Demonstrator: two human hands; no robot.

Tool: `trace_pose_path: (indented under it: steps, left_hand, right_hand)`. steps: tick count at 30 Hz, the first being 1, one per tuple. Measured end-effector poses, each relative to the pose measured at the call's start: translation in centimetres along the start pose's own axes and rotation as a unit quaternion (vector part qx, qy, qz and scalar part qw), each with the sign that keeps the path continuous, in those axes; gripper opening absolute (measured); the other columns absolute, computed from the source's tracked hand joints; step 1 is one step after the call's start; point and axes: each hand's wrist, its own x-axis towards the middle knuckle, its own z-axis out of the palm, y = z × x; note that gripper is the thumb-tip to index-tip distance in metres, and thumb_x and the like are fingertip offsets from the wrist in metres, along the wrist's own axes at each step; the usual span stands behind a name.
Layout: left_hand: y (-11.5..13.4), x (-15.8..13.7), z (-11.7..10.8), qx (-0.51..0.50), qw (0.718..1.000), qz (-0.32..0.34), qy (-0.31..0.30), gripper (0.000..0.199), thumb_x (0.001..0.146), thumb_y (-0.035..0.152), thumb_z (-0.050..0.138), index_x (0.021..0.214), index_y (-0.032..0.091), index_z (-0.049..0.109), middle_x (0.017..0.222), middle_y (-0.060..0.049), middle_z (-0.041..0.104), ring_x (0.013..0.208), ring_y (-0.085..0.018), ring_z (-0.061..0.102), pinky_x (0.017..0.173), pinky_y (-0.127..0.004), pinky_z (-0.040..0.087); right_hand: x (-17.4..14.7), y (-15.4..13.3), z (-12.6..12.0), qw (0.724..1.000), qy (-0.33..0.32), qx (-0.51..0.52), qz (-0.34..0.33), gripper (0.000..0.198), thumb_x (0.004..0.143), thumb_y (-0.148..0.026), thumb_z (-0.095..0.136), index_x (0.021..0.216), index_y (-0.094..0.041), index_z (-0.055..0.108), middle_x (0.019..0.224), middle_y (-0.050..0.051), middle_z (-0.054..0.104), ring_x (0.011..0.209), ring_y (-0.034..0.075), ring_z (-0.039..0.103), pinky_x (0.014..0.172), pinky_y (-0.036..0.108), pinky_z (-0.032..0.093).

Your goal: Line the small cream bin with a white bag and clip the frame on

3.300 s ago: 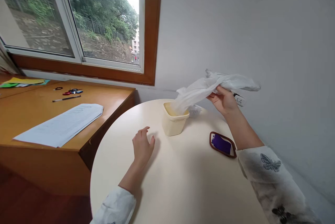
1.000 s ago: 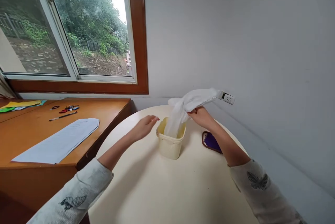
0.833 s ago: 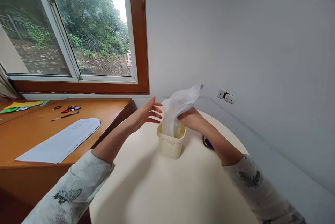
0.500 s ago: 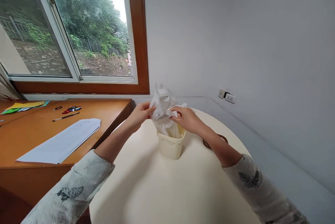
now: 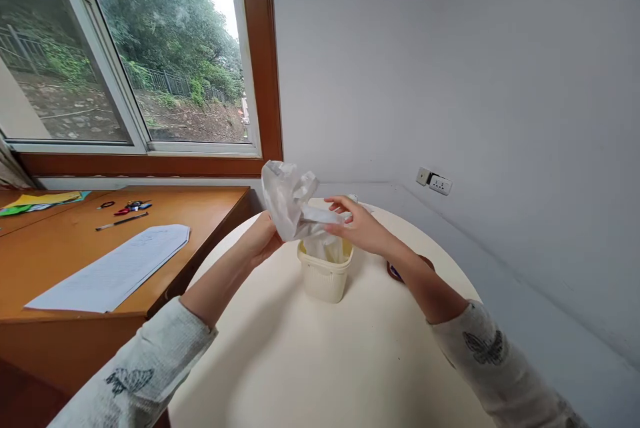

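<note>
A crumpled white plastic bag (image 5: 286, 196) is held above a small cream plastic bin (image 5: 324, 283), its lower part hanging down into the bin. My left hand (image 5: 264, 238) grips the bag from the left, its fingertips partly hidden behind the bunched plastic. From the right, my right hand (image 5: 357, 225) has a strip of the bag between thumb and fingers, with the index finger stretched out above. The bin stands upright on a round cream table (image 5: 320, 361), and yellowish plastic shows inside its rim.
A brown-rimmed object (image 5: 395, 271) lies partly under my right forearm. On the wooden desk (image 5: 210, 205) to the left are paper sheets (image 5: 115, 271), a pen (image 5: 121, 221), small coloured items (image 5: 133, 208) and coloured papers (image 5: 43, 200). The wall (image 5: 400, 68) rises behind the table.
The upper part of the bag has moved left and spread out wider. My left hand has shifted left and down with it, while a strip now stretches toward my right hand.
</note>
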Motion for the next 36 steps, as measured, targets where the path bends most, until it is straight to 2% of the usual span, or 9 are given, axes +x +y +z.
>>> trace_pose_path:
  steps: [3, 6, 14, 22, 25, 28, 31, 34, 36]
  left_hand:
    - [-0.4, 0.0, 0.1, -0.011, 1.0, -0.01, 0.009, 0.018, 0.068, 0.022, 0.067, 0.083, 0.012, 0.067, 0.086, -0.008, 0.069, 0.087, -0.021, 0.063, 0.085, -0.039, 0.05]
    - [-0.8, -0.2, -1.1, -0.037, 0.999, -0.012, 0.032, 0.015, 0.071, 0.022, 0.064, 0.082, 0.011, 0.066, 0.089, -0.007, 0.069, 0.088, -0.019, 0.063, 0.09, -0.039, 0.048]
    - [-3.0, -3.9, -5.3, -0.071, 0.995, 0.0, 0.065, 0.011, 0.07, 0.021, 0.065, 0.08, 0.017, 0.066, 0.093, -0.004, 0.067, 0.098, -0.022, 0.059, 0.094, -0.046, 0.045]
    - [-5.1, -8.9, -9.4, 0.196, 0.959, -0.202, 0.013, 0.021, 0.058, 0.03, 0.071, 0.076, 0.02, 0.067, 0.088, -0.003, 0.069, 0.094, -0.03, 0.061, 0.086, -0.043, 0.048]
    - [-3.7, -8.3, -10.2, 0.261, 0.944, -0.2, 0.041, 0.03, 0.06, 0.041, 0.07, 0.078, 0.017, 0.067, 0.091, -0.006, 0.069, 0.092, -0.029, 0.062, 0.088, -0.041, 0.047]
    - [-1.8, -7.7, -9.1, 0.265, 0.95, -0.116, 0.121, 0.047, 0.07, 0.053, 0.058, 0.098, 0.016, 0.061, 0.109, -0.012, 0.062, 0.1, -0.026, 0.059, 0.091, -0.039, 0.047]
    - [-1.3, -8.8, -5.7, 0.338, 0.937, -0.04, 0.081, 0.063, 0.076, 0.057, 0.048, 0.129, 0.024, 0.037, 0.133, -0.012, 0.043, 0.119, -0.028, 0.045, 0.094, -0.045, 0.043]
    - [-3.5, -10.4, -1.6, 0.485, 0.874, 0.019, 0.001, 0.096, 0.064, 0.054, 0.064, 0.139, 0.032, 0.009, 0.146, -0.011, 0.018, 0.132, -0.034, 0.023, 0.1, -0.054, 0.031]
    - [-5.9, -11.0, 0.2, 0.566, 0.822, 0.07, -0.009, 0.114, 0.054, 0.05, 0.073, 0.14, 0.028, 0.003, 0.148, -0.015, 0.005, 0.132, -0.04, 0.014, 0.098, -0.061, 0.029]
  right_hand:
    - [0.4, 0.1, 0.7, 1.0, 0.011, 0.018, 0.004, 0.017, 0.072, -0.036, 0.058, 0.08, -0.021, 0.061, 0.085, 0.0, 0.059, 0.081, 0.015, 0.051, 0.073, 0.026, 0.039]
    - [0.4, 1.5, 0.3, 0.99, 0.067, 0.118, 0.032, 0.017, 0.073, -0.036, 0.055, 0.075, -0.02, 0.059, 0.075, -0.001, 0.058, 0.074, 0.014, 0.052, 0.069, 0.025, 0.04]
    - [-4.0, 4.5, -2.1, 0.9, 0.157, 0.392, 0.109, 0.019, 0.074, -0.033, 0.059, 0.091, -0.026, 0.059, 0.105, 0.003, 0.06, 0.091, 0.018, 0.057, 0.078, 0.03, 0.045]
    - [-10.6, 7.6, -1.1, 0.872, 0.077, 0.413, 0.253, 0.023, 0.072, -0.03, 0.06, 0.093, -0.022, 0.059, 0.105, 0.007, 0.061, 0.09, 0.021, 0.057, 0.075, 0.032, 0.045]
    - [-11.4, 9.1, -1.2, 0.875, 0.087, 0.364, 0.307, 0.034, 0.068, -0.03, 0.062, 0.101, -0.023, 0.054, 0.108, 0.008, 0.059, 0.099, 0.022, 0.055, 0.082, 0.034, 0.043]
    - [-11.3, 9.6, -1.6, 0.914, 0.129, 0.298, 0.245, 0.061, 0.063, -0.033, 0.065, 0.119, -0.028, 0.042, 0.128, 0.01, 0.045, 0.118, 0.026, 0.043, 0.092, 0.041, 0.038]
    - [-11.0, 8.5, -1.8, 0.969, 0.093, 0.156, 0.165, 0.096, 0.056, -0.036, 0.071, 0.136, -0.032, 0.017, 0.144, 0.01, 0.02, 0.132, 0.028, 0.02, 0.1, 0.047, 0.028]
    - [-10.5, 7.1, -1.0, 0.992, 0.044, 0.002, 0.117, 0.111, 0.052, -0.037, 0.076, 0.139, -0.032, 0.007, 0.146, 0.008, 0.011, 0.134, 0.03, 0.012, 0.105, 0.049, 0.02]
    - [-10.0, 6.9, -0.3, 0.99, 0.047, -0.074, 0.112, 0.1, 0.053, -0.038, 0.075, 0.137, -0.031, 0.02, 0.146, 0.007, 0.013, 0.134, 0.03, 0.011, 0.106, 0.05, 0.016]
